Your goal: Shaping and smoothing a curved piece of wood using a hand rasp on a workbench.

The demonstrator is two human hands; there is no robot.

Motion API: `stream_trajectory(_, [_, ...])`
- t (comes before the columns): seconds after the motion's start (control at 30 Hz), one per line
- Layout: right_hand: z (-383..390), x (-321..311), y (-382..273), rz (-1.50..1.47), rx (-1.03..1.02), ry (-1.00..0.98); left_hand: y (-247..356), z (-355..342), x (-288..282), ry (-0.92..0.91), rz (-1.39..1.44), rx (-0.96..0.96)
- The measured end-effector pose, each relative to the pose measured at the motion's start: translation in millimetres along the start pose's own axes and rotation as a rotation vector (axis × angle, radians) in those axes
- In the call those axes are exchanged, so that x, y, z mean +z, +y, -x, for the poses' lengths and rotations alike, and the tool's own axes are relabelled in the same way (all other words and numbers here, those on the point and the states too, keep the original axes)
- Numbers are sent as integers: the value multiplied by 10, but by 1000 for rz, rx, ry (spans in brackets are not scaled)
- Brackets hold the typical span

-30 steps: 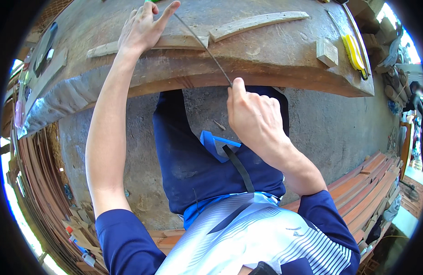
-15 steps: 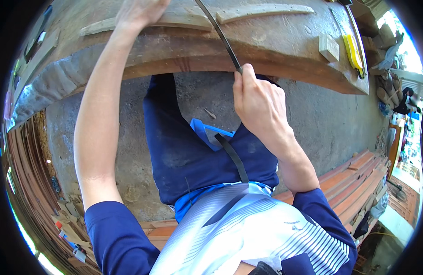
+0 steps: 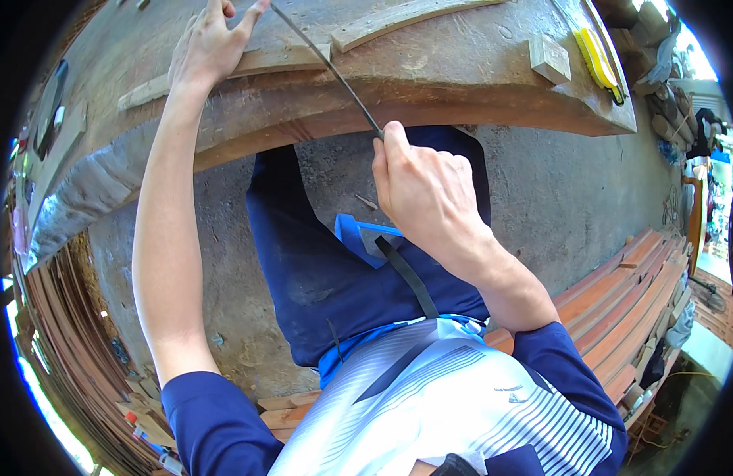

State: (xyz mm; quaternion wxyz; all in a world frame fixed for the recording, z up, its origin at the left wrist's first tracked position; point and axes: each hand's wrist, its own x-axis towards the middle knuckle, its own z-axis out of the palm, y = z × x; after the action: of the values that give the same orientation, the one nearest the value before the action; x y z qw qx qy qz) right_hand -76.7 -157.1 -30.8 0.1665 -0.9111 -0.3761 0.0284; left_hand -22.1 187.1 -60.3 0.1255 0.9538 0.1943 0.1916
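A long, thin, dark bar that looks like a file slants across the near edge of the wooden bench. Its near end is in the fist of my right hand, thumb laid along the top, just on my side of the bench edge. My left hand is over the bench at the far end of the bar, fingers and thumb apart. The thumb tip is close to the bar's tip; contact cannot be made out. A curved wooden strip lies below the bar, partly behind my left hand.
Another curved wooden strip rests farther back on the bench. Toward the right end are a small wooden block and a yellow tool. Stacked boards lie at the lower right and along the left.
My left hand has loosened from a closed shape, and its fingers are now spread. My right hand has moved slightly left, and the bar slants more to the left.
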Motion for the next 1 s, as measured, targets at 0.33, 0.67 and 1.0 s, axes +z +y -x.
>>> stream_trajectory(0.33, [-4,-33,21,-77,36,-81,88,36,-25,-8,-41,-57])
stream_trajectory(0.67, [-82,-114,-5,-31,29,-92,-20,-10,-7,-26,-18,1])
stream_trajectory(1.0, [-135,-78,-14,25,2,-49,98,32,-55,74,-18,43])
